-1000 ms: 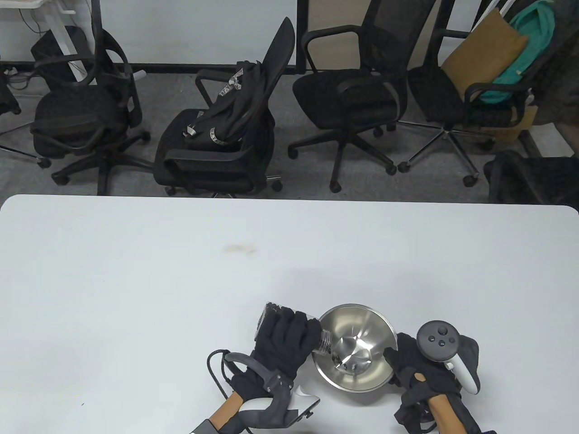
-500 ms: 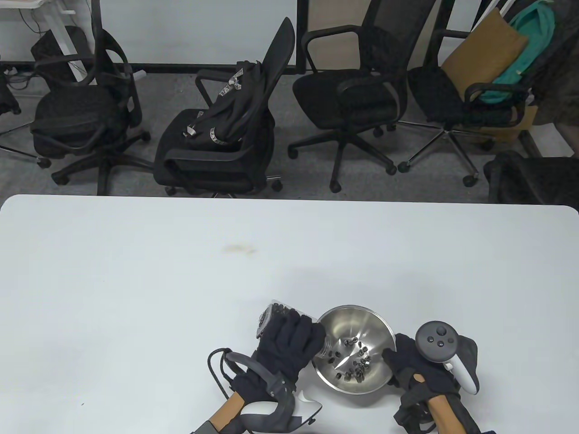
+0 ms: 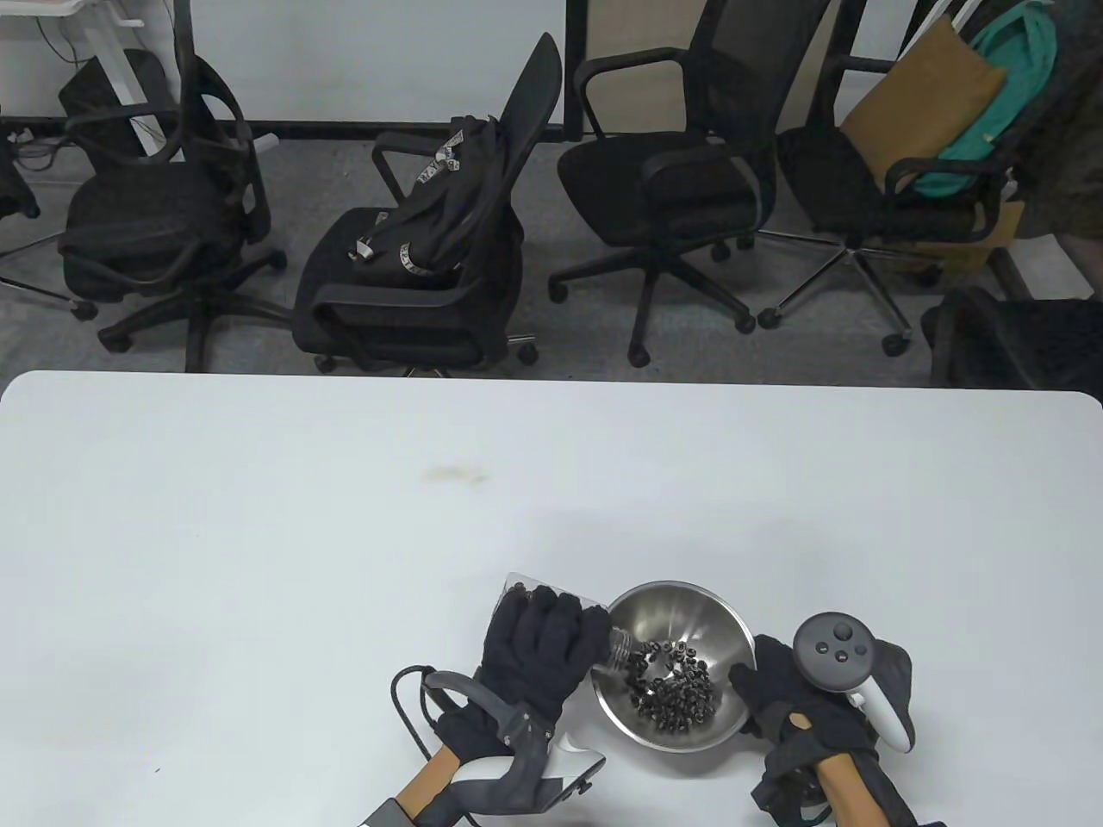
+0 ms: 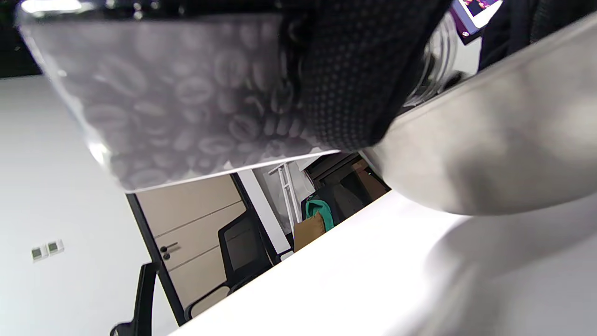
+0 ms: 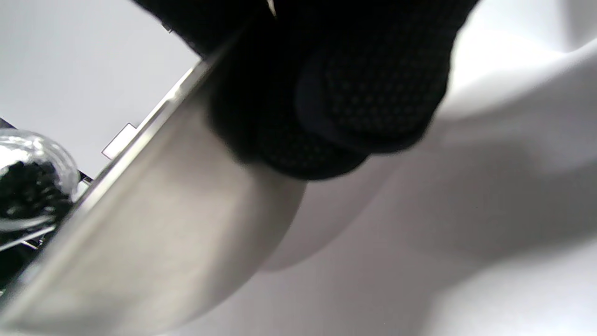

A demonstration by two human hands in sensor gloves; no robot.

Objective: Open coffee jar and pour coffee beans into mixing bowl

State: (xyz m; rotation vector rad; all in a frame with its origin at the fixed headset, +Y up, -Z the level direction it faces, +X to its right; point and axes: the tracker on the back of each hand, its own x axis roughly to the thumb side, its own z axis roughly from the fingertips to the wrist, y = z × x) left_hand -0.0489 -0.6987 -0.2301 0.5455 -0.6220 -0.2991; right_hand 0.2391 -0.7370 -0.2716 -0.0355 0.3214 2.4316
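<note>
My left hand (image 3: pixel 539 650) grips a clear glass coffee jar (image 3: pixel 514 593), tipped on its side with its open mouth (image 3: pixel 622 653) over the rim of a steel mixing bowl (image 3: pixel 689 607). Dark coffee beans (image 3: pixel 672 689) lie in a heap in the bowl. In the left wrist view the jar (image 4: pixel 177 102) still holds beans, and the bowl's outer wall (image 4: pixel 489 140) is beside it. My right hand (image 3: pixel 780 693) grips the bowl's right rim and tilts it toward the jar; its fingers (image 5: pixel 368 98) pinch the rim (image 5: pixel 154 121). The jar's lid is not in view.
The white table (image 3: pixel 345 517) stretches wide behind and to the left of the bowl, with a small brown stain (image 3: pixel 452 473) near its middle. Several black office chairs (image 3: pixel 431 267) stand beyond the far edge.
More beans have poured from the jar: the bowl went from nearly empty to a scatter to a thick heap. Both hands stay almost in place.
</note>
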